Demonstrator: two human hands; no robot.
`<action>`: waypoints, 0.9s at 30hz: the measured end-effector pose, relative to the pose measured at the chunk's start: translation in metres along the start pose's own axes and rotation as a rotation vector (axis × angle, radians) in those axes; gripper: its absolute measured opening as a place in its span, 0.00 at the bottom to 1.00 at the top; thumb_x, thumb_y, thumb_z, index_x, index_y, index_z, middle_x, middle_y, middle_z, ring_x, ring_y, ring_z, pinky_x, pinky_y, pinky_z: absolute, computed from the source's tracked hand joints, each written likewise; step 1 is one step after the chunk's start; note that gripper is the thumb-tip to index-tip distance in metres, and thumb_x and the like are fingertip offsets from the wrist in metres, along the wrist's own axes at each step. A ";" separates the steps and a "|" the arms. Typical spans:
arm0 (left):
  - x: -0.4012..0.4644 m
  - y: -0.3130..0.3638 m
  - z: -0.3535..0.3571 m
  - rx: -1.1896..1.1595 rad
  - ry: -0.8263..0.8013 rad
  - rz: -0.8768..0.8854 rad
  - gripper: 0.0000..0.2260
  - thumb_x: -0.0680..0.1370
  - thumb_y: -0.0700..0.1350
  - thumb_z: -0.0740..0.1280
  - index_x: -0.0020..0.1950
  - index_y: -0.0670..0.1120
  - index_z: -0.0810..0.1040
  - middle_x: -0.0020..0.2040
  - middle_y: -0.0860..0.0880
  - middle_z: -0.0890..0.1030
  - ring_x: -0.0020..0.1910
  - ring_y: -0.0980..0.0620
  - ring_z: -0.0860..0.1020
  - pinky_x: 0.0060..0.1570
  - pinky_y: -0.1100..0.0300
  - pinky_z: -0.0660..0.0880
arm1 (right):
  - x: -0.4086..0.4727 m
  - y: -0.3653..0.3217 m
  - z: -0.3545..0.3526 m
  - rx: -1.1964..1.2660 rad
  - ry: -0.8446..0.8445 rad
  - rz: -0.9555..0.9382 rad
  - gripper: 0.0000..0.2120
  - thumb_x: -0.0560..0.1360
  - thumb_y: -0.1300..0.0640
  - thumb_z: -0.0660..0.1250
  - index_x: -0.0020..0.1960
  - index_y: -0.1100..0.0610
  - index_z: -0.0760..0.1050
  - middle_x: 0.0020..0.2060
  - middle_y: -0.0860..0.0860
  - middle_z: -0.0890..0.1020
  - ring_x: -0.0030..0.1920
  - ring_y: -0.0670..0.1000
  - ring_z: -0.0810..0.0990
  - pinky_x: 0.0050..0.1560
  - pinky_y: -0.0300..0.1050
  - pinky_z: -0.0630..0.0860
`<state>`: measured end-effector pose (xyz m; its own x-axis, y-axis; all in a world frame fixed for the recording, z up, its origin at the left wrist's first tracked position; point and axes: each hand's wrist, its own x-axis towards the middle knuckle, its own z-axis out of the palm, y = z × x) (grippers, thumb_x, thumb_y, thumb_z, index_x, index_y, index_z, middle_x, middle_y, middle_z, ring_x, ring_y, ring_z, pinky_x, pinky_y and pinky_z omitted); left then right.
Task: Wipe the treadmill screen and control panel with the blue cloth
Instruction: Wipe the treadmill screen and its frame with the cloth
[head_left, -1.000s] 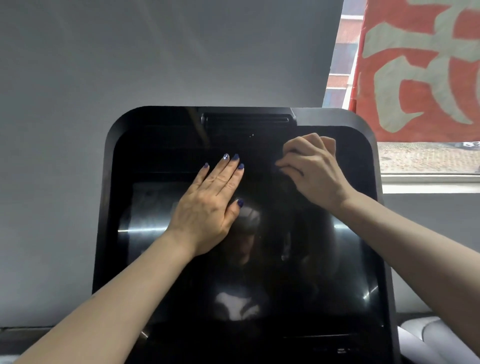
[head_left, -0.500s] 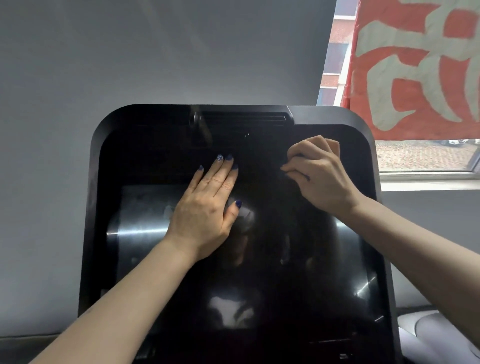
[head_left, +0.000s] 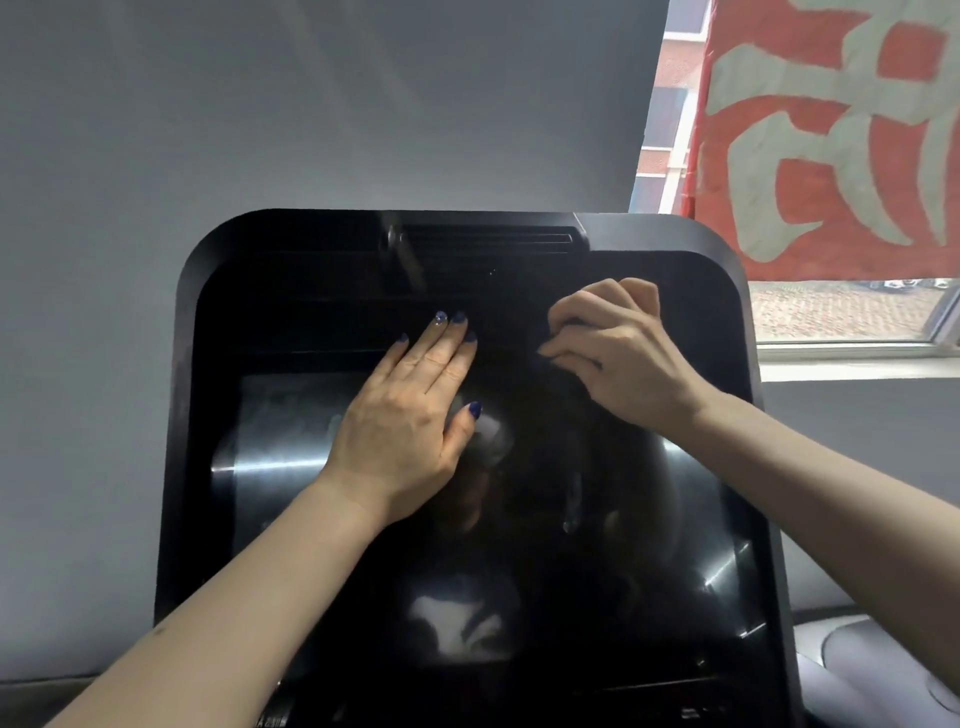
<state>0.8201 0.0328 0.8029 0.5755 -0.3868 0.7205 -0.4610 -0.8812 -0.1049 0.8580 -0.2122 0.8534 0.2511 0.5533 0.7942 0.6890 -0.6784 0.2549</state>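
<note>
The black treadmill console fills the middle of the view, with its glossy dark screen reflecting a person. My left hand lies flat on the upper left of the screen, fingers straight and together. My right hand is at the upper right of the screen, with its fingers curled and the fingertips against the glass. No blue cloth shows in either hand or anywhere in view. A slotted vent runs along the console's top edge.
A grey wall stands behind the console. To the right is a window with a red banner hanging in it. Grey treadmill parts show at the lower right.
The camera has drifted slightly. My right hand has dropped a little and edged left on the glass, fingers still curled. My left hand stays flat in place.
</note>
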 end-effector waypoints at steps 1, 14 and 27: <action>0.000 0.000 0.000 -0.001 0.004 0.000 0.27 0.81 0.53 0.55 0.77 0.41 0.67 0.79 0.44 0.64 0.79 0.50 0.58 0.77 0.55 0.51 | -0.005 0.006 -0.005 -0.013 -0.005 -0.001 0.02 0.72 0.59 0.73 0.41 0.53 0.84 0.46 0.46 0.81 0.51 0.49 0.75 0.57 0.46 0.58; 0.001 0.002 0.000 0.013 0.025 0.003 0.27 0.81 0.52 0.55 0.76 0.40 0.68 0.78 0.44 0.65 0.79 0.49 0.60 0.77 0.54 0.52 | 0.000 0.034 -0.013 -0.083 0.053 0.038 0.03 0.73 0.58 0.73 0.41 0.52 0.85 0.46 0.46 0.82 0.51 0.49 0.75 0.58 0.54 0.62; 0.000 0.000 0.002 0.012 0.021 -0.004 0.27 0.81 0.52 0.54 0.77 0.41 0.67 0.79 0.45 0.64 0.79 0.50 0.59 0.78 0.53 0.53 | -0.018 0.067 -0.047 -0.168 -0.008 0.069 0.06 0.74 0.59 0.70 0.41 0.56 0.85 0.45 0.48 0.82 0.50 0.51 0.75 0.61 0.57 0.63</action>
<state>0.8218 0.0321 0.8012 0.5627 -0.3774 0.7355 -0.4505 -0.8860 -0.1100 0.8682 -0.2903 0.8821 0.2995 0.5060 0.8088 0.5472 -0.7856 0.2888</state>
